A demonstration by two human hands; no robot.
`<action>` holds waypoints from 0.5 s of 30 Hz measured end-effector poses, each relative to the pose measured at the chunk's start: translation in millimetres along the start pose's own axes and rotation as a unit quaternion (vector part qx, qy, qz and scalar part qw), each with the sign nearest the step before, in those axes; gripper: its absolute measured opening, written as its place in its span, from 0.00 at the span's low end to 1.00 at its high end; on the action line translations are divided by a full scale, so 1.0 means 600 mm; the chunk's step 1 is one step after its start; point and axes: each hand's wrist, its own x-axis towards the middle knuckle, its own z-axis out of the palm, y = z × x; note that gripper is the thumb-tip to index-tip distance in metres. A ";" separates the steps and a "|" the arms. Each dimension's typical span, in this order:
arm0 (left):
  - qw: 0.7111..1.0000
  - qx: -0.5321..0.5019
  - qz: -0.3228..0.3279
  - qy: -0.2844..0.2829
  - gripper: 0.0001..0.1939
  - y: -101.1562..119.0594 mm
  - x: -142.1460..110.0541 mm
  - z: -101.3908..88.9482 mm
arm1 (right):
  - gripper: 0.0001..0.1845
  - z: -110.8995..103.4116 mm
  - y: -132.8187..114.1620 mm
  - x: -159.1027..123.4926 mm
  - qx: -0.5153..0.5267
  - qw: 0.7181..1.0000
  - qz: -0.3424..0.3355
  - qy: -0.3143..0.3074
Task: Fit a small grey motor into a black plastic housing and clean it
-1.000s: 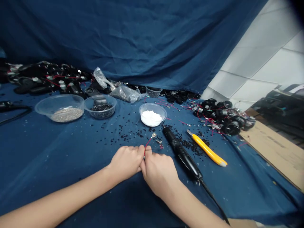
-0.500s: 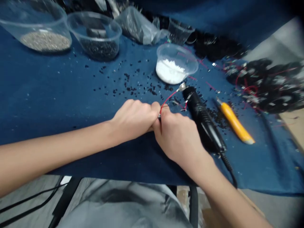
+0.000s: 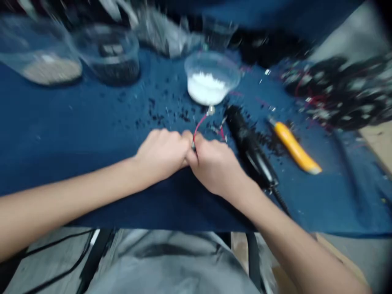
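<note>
My left hand and my right hand are both closed and pressed together above the front of the blue cloth. A short red wire rises from between the thumbs and curves up to a small silvery metal piece at its far end. Its lower end sits in the pinch of my right hand. Whatever else the fingers grip is hidden behind the knuckles. Just right of my right hand lies a black corded power tool, its cable running toward me.
A tub of white pieces stands beyond my hands. Farther left are a tub of dark bits and a tub of pale grains. A yellow-handled tool lies right, near a heap of black round parts with red wires. Black scraps litter the cloth.
The view has shifted, so the hands and most tabletop things appear farther left, with blur. Both hands keep the same closed, joined pose, and the red wire still sticks up between them.
</note>
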 end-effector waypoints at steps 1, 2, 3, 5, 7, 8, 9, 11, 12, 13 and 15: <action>1.000 0.003 0.021 0.009 0.12 0.000 -0.002 -0.009 | 0.11 -0.002 0.003 0.001 0.020 1.000 -0.001 0.007; 0.999 0.005 0.041 0.016 0.10 -0.002 -0.003 -0.019 | 0.11 -0.004 0.007 0.003 0.047 0.999 -0.002 0.018; 0.998 0.005 0.062 0.024 0.09 -0.006 -0.004 -0.028 | 0.13 -0.005 0.011 0.006 0.081 0.996 -0.004 0.032; 0.994 -0.006 0.096 0.043 0.10 -0.014 -0.010 -0.044 | 0.20 -0.004 0.018 0.011 0.176 0.983 -0.012 0.057; 0.989 -0.033 0.127 0.067 0.10 -0.021 -0.022 -0.051 | 0.23 -0.003 0.021 0.011 0.285 0.956 -0.032 0.061; 0.985 -0.050 0.141 0.081 0.09 -0.023 -0.030 -0.051 | 0.24 -0.003 0.021 0.008 0.336 0.939 -0.040 0.057; 0.981 -0.068 0.155 0.095 0.09 -0.023 -0.039 -0.049 | 0.24 -0.004 0.021 0.005 0.381 0.922 -0.047 0.052; 0.970 -0.102 0.179 0.127 0.10 -0.020 -0.053 -0.042 | 0.23 -0.008 0.018 -0.003 0.449 0.891 -0.056 0.043; 0.964 -0.116 0.191 0.143 0.11 -0.017 -0.058 -0.038 | 0.23 -0.011 0.017 -0.008 0.473 0.878 -0.061 0.041; 0.958 -0.127 0.203 0.156 0.12 -0.015 -0.061 -0.034 | 0.24 -0.013 0.016 -0.011 0.492 0.867 -0.066 0.041; 0.948 -0.142 0.224 0.176 0.13 -0.009 -0.064 -0.030 | 0.24 -0.018 0.016 -0.019 0.520 0.850 -0.076 0.046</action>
